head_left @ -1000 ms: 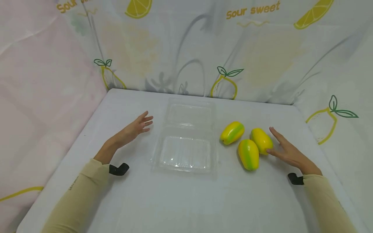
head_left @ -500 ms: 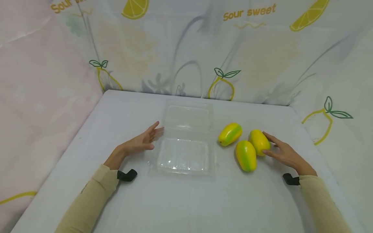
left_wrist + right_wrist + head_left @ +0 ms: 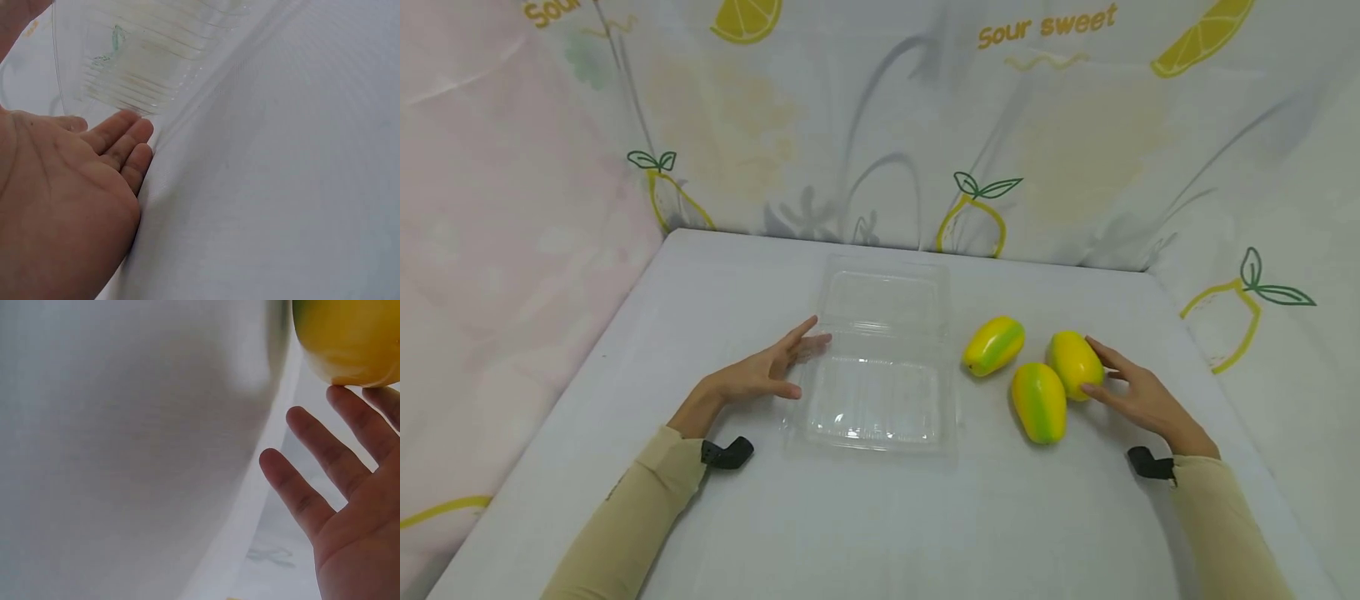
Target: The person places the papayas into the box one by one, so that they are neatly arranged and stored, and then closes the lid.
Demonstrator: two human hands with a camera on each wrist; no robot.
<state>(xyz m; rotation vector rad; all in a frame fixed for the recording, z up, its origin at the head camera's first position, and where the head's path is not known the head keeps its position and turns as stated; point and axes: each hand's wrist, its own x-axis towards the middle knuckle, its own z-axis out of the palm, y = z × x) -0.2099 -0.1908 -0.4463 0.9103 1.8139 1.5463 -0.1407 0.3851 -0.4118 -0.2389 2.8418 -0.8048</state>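
Yellow with a green stripe, the left fruit (image 3: 994, 345) and the near fruit (image 3: 1039, 404) lie on the white table (image 3: 880, 517), and the right fruit (image 3: 1075, 362) sits beside the near fruit, between the right hand's thumb and forefinger. The right hand (image 3: 1131, 396) meets it from its right side, thumb at the front and forefinger toward the back; in the right wrist view the fingers are fanned and fairly straight, with some tips at its surface. How firmly they press cannot be told. The clear box (image 3: 872, 400) lies unfolded to the left of the fruit, its lid half farther from the person. At its left edge is the left hand (image 3: 775, 367), thumb well apart from the fingers, palm turned toward the box, fingertips at the rim near the fold. Both forearms reach inward from the near corners in beige sleeves (image 3: 625, 517).
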